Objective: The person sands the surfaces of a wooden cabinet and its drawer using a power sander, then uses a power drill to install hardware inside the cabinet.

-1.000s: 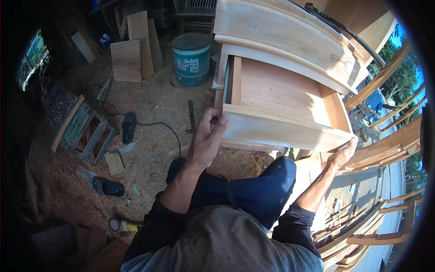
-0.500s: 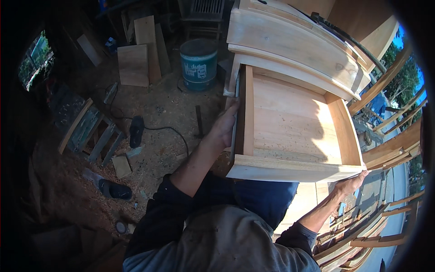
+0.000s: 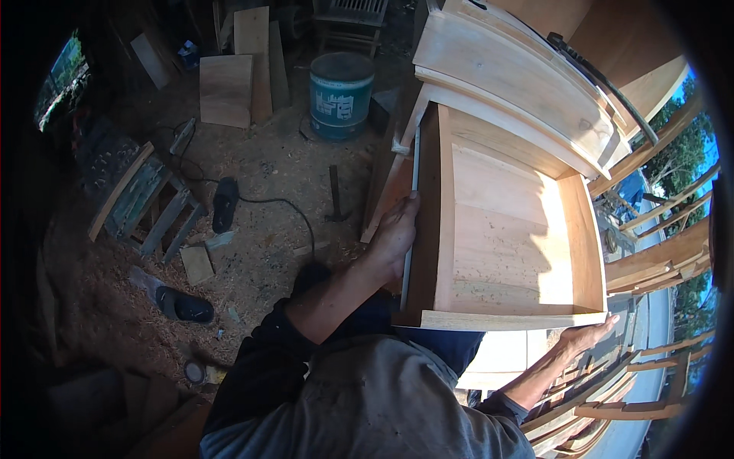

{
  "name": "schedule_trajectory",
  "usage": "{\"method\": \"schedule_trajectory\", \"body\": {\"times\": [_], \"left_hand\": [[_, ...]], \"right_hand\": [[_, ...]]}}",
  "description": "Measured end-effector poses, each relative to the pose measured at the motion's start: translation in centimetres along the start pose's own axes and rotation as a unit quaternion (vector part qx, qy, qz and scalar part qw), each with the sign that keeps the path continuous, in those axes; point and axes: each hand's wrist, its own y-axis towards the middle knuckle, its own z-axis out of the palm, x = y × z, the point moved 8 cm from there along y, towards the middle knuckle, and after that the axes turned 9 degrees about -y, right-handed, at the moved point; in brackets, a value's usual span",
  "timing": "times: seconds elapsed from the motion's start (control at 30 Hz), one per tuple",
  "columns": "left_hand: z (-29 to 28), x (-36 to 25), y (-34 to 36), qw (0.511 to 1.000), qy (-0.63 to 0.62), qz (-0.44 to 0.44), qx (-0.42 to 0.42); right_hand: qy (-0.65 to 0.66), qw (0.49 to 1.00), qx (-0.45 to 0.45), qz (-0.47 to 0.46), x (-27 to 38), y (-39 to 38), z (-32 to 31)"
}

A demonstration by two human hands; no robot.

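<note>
A shallow unpainted wooden drawer (image 3: pixel 508 229) is partly out of the wooden cabinet (image 3: pixel 497 69) at the upper right. Wood crumbs lie on its bottom panel, half in sunlight. My left hand (image 3: pixel 395 237) is closed on the drawer's left side, beside a thin pale metal strip that looks like a slide rail. Under the near right corner, my right hand (image 3: pixel 587 335) holds the drawer from below; some of its fingers are hidden. The drawer's near edge hangs above my lap.
On the shavings-strewn floor lie a hammer (image 3: pixel 334 195), a black cable (image 3: pixel 279 202) and two dark sandals (image 3: pixel 191 307). A teal drum (image 3: pixel 342 98) stands beyond, near leaning boards (image 3: pixel 226 92). Left is a small slatted wooden frame (image 3: pixel 149 203); timber strips (image 3: pixel 657 256) are at right.
The drawer has come farther out of the cabinet toward me, and its left side shows more. Both hands have moved nearer with it. The view has shifted slightly.
</note>
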Motion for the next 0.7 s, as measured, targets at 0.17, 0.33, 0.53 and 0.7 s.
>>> {"method": "schedule_trajectory", "body": {"times": [0.17,0.33,0.53,0.7], "left_hand": [[-2.3,1.1,0.3,0.994,0.099,0.033,-0.042],[-7.8,3.3,4.1,0.983,0.169,0.065,-0.042],[-10.4,3.6,5.2,0.976,0.179,0.123,-0.01],[-7.8,3.5,3.0,0.981,0.168,0.093,-0.038]], "right_hand": [[0.043,0.997,0.058,0.038,-7.8,1.5,-3.2],[0.085,0.971,0.221,0.039,-13.7,1.1,-4.8],[0.008,0.847,0.51,0.152,-11.4,-0.2,1.5],[-0.272,0.767,0.553,0.182,-10.2,3.2,8.5]]}}
